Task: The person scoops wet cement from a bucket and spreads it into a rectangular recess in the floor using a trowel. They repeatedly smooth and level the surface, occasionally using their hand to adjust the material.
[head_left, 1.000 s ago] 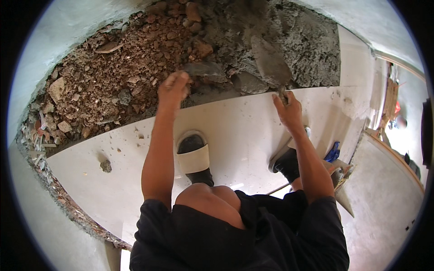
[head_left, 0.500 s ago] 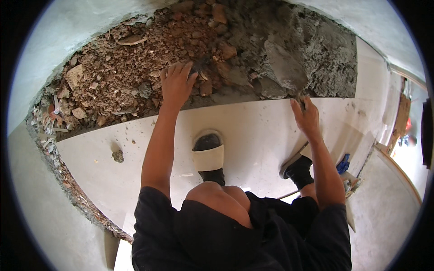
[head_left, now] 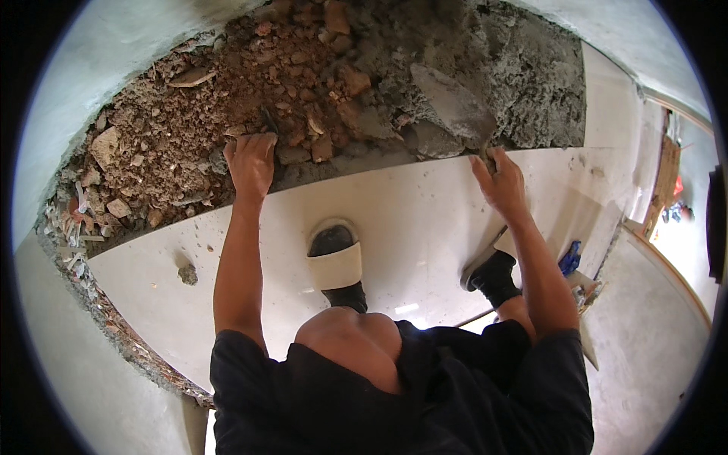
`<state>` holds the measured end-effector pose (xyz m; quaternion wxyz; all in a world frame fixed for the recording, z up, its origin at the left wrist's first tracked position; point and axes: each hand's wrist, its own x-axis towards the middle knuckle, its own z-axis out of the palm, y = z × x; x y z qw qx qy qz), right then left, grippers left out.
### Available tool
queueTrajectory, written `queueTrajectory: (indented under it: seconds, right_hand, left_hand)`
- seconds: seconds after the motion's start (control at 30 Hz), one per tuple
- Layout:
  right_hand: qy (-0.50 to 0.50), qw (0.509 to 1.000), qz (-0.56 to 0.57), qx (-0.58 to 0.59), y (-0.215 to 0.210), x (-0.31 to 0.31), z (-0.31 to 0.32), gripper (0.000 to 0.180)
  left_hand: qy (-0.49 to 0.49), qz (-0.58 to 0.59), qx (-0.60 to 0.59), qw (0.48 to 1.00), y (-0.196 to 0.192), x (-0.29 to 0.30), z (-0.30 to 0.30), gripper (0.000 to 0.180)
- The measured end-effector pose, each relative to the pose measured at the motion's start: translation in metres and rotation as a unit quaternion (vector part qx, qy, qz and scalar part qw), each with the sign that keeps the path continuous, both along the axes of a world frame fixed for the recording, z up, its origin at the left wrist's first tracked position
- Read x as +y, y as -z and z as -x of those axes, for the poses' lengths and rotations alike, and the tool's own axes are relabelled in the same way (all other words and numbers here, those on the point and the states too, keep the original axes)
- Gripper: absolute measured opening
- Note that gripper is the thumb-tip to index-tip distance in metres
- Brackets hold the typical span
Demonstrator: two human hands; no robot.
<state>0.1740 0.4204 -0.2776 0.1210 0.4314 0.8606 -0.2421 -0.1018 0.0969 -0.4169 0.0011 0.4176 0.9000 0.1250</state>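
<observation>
Head view: your left hand (head_left: 250,163) at centre-left, fingers spread flat on brick rubble (head_left: 189,129). Your right hand (head_left: 500,182) at centre-right, fingers clamped on trowel (head_left: 455,106), blade resting in grey mortar (head_left: 523,83) at upper right above white tile (head_left: 409,220).

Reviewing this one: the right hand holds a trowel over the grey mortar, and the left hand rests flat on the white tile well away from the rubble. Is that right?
Not quite. In the head view the left hand is not on the white tile; it reaches past the tile's edge into the brick rubble. The rest holds: the right hand grips a trowel over the grey mortar.
</observation>
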Motion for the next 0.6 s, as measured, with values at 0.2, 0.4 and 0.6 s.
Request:
queueTrajectory:
  seconds: [0.2, 0.4, 0.6]
  right_hand:
    - [-0.120, 0.972, -0.198, -0.025, 0.011, 0.045, 0.032, 0.036]
    - [-0.199, 0.965, -0.159, -0.064, 0.022, 0.045, 0.032, 0.032]
    - [-0.319, 0.922, -0.145, -0.167, -0.027, 0.041, 0.029, 0.030]
  left_hand:
    - [-0.066, -0.028, 0.038, 0.997, -0.009, -0.003, -0.026, 0.026]
    - [-0.075, -0.126, -0.137, 0.980, -0.022, 0.031, -0.082, 0.040]
    - [-0.115, -0.133, -0.393, 0.903, -0.032, 0.122, -0.113, 0.064]
